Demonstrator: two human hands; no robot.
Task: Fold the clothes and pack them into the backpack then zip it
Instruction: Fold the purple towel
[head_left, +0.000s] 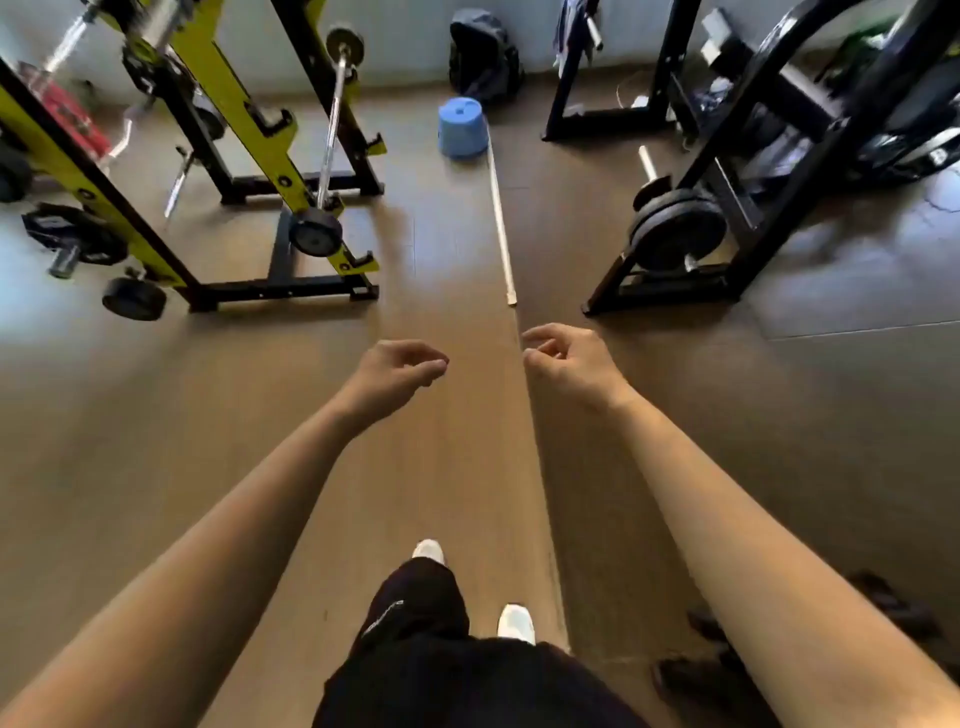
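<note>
Two loose, empty grips — left hand (400, 375), right hand (570, 364) — backpack (483, 58) seemingly upright, far off.

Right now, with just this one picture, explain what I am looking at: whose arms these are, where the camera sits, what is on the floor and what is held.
No machine here: a person wears one wide-angle camera on the head, looking forward and down, so the arms are their own. The left hand and right hand reach forward, fingers loosely curled, holding nothing. Below are the person's white shoes. On the brown floor lie a long white pole and an upturned blue bucket; behind it a dark backpack stands by the wall. A yellow weight rack stands on the left, a black rack with weight plates on the right. Something cloth-like hangs at the top, too blurred to name.
</note>
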